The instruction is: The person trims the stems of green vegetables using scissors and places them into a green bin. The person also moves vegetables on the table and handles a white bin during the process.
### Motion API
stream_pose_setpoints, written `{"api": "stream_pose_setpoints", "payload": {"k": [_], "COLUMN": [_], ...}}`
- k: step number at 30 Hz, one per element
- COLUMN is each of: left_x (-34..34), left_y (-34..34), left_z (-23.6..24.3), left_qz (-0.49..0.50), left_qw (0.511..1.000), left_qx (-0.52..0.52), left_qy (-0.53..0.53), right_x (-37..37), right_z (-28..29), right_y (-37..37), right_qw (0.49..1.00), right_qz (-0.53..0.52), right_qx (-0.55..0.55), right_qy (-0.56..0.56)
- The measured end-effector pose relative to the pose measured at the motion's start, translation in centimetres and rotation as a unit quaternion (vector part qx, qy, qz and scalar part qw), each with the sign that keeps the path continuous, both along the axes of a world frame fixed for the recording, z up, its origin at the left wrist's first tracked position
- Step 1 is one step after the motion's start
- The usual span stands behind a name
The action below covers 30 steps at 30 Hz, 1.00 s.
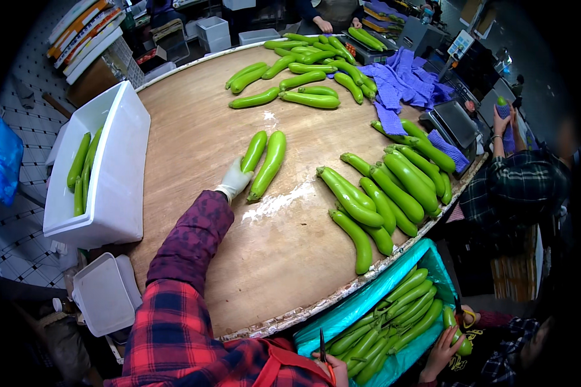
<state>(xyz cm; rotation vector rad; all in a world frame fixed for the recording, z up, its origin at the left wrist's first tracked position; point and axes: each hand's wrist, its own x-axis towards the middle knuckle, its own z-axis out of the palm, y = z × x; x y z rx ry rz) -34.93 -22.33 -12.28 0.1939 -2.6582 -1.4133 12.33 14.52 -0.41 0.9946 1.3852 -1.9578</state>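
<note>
My left hand, in a pale glove, grips the lower end of a long green eggplant lying on the wooden table. Right beside it lies a second green eggplant, apart from my fingers. Down at the lower edge, partly cut off, my right hand holds scissors with orange handles and dark blades pointing up. Near that hand, a crate lined with a teal bag contains many green eggplants.
A white bin with several eggplants stands at left. More eggplants lie at the table's right side and far end, near purple netting. Co-workers stand around: one handles a netted eggplant, another holds an eggplant at lower right.
</note>
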Motion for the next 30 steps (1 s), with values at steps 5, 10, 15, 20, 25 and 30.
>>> {"api": "stream_pose_setpoints", "payload": {"k": [5,10,15,20,25,30], "left_x": [0.3,3.6,6.2,7.2,8.6,9.4], "left_y": [1.9,1.9,3.4,4.5,6.1,8.2], "left_z": [4.0,7.4,11.3,13.3,14.8,16.8], "left_qz": [-0.045,-0.078,-0.119,-0.195,-0.281,-0.238], "left_qw": [0.924,0.738,0.716,0.728,0.693,0.707], "left_qx": [0.367,0.651,0.677,0.644,0.657,0.654], "left_qy": [-0.096,-0.157,-0.118,-0.133,-0.092,-0.124], "right_x": [0.7,-1.2,-0.7,1.9,1.3,3.2], "right_z": [1.4,5.5,4.4,-2.3,0.8,-2.8], "right_y": [-1.9,-2.5,-2.2,-0.2,-1.3,-0.2], "right_qw": [0.991,0.987,0.99,1.0,0.992,0.998], "right_qz": [-0.12,0.061,0.065,0.0,0.041,0.003], "right_qx": [-0.054,0.139,0.116,-0.022,0.083,0.031], "right_qy": [-0.021,0.051,0.052,0.004,0.084,0.052]}}
